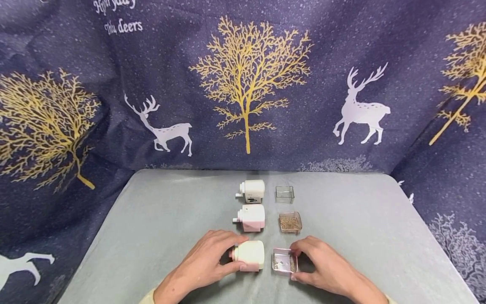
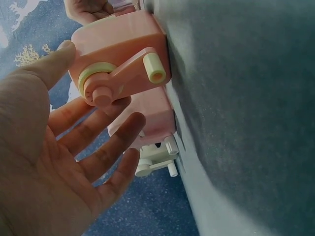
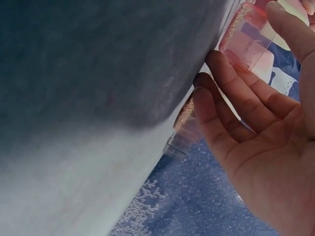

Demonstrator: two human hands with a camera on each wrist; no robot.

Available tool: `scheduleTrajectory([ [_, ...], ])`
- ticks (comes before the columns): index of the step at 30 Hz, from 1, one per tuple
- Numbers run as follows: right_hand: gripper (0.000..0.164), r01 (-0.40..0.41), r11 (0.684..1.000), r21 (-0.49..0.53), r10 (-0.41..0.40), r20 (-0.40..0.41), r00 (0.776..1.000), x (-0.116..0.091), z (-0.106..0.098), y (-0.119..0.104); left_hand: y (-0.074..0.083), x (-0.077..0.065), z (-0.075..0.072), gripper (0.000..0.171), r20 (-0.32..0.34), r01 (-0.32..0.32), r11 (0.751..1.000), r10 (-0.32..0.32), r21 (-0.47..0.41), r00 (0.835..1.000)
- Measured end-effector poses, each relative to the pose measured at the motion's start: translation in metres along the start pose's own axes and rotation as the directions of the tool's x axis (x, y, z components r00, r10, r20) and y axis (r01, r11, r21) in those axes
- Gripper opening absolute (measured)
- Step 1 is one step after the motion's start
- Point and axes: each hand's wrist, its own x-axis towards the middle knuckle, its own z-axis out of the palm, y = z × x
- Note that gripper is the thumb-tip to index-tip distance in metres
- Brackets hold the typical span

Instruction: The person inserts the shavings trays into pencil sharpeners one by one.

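Note:
Nearest me on the table, a pink and cream crank pencil sharpener [image 1: 250, 255] stands between the thumb and forefinger of my left hand [image 1: 210, 259], which holds it at its sides. Its crank [image 2: 129, 71] points toward the left palm. To its right, my right hand [image 1: 322, 266] pinches a clear pinkish shavings drawer [image 1: 282, 262] by its near and far sides. Some pencil shavings lie in this drawer; a narrow gap parts it from the sharpener. The right wrist view shows the right thumb and fingers beside the drawer [image 3: 246, 42].
Behind stand a pink and white sharpener [image 1: 253, 218] and a white one [image 1: 254, 191]. To their right are a drawer full of shavings [image 1: 290, 223] and a clear drawer [image 1: 284, 194]. A dark blue cloth [image 1: 281, 143] hangs behind the grey table [image 1: 159, 219].

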Motion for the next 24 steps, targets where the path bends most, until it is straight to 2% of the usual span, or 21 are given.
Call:
scheduleTrajectory([
  [8,0.050,0.012,1.000,0.001,-0.012,-0.006,1.000,0.003,0.001,-0.002,0.000,0.001,-0.002,0.056,0.034,0.029,1.000,-0.028,-0.013,0.999],
  [14,0.050,-0.012,1.000,0.003,0.012,0.018,1.000,0.006,0.003,-0.004,0.001,0.002,-0.003,0.055,0.062,0.054,0.998,-0.052,-0.031,0.997],
  [24,0.047,0.018,1.000,0.009,-0.018,0.015,1.000,0.011,0.007,-0.006,0.002,0.002,-0.004,0.057,0.053,0.052,0.998,-0.050,-0.040,0.997],
])
